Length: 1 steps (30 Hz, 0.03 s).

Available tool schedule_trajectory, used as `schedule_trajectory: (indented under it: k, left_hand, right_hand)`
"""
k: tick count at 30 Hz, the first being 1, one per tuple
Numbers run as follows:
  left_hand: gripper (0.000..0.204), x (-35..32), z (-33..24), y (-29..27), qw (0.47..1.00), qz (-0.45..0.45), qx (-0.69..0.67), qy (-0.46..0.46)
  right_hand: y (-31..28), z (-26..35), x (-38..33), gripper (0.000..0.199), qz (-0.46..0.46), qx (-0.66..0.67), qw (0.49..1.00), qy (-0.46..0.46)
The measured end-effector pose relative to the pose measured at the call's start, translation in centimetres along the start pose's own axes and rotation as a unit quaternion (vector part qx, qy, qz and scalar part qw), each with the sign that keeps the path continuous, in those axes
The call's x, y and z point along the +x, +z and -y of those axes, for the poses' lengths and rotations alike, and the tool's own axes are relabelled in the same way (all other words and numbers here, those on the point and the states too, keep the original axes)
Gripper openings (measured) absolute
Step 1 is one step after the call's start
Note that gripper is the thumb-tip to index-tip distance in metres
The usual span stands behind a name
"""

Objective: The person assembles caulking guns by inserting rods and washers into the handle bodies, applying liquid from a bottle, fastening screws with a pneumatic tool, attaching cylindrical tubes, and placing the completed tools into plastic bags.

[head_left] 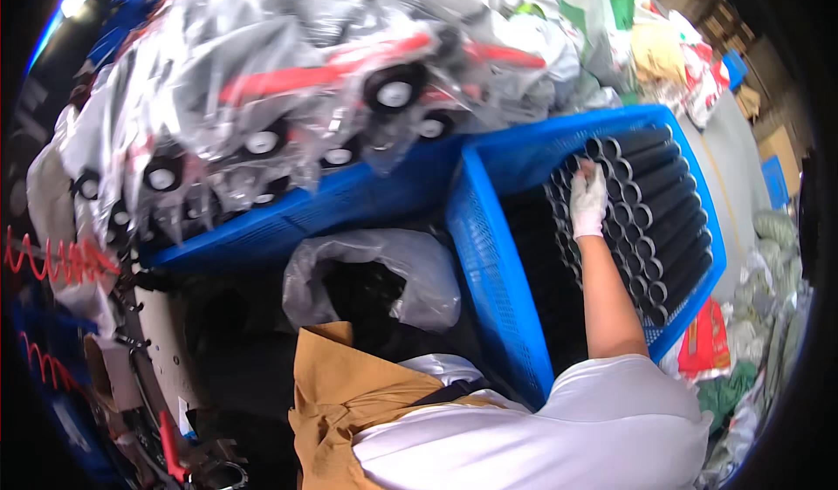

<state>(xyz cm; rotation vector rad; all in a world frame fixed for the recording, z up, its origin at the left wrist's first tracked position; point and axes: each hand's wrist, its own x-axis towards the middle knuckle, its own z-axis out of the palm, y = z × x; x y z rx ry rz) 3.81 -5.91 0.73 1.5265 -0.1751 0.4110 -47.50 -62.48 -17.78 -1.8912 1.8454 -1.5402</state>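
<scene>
My right hand (589,198), in a pale glove with the fingertips bare, reaches into a blue plastic crate (489,267). Its fingers are bent in over the open ends of stacked black tubes (650,198) and look closed on the end of one; the exact grip is blurred. The tubes lie side by side in rows, their round ends facing my arm. Of my left hand nothing shows.
Left of the crate stands an opened clear plastic bag (375,267) with something dark inside. Plastic-wrapped red frames with black wheels (394,93) are heaped beyond a blue rim. A red coiled hose (61,263) hangs far left; bagged goods (742,315) lie at right.
</scene>
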Motion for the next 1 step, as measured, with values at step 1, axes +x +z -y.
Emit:
schedule_trajectory:
  k: [1]
  left_hand:
    - [0.035,-1.26,-1.61,0.70,1.000,-0.011,0.015,0.005]
  right_hand:
    - [1.47,-3.84,-2.27,0.025,0.019,-0.090,0.994,0.054]
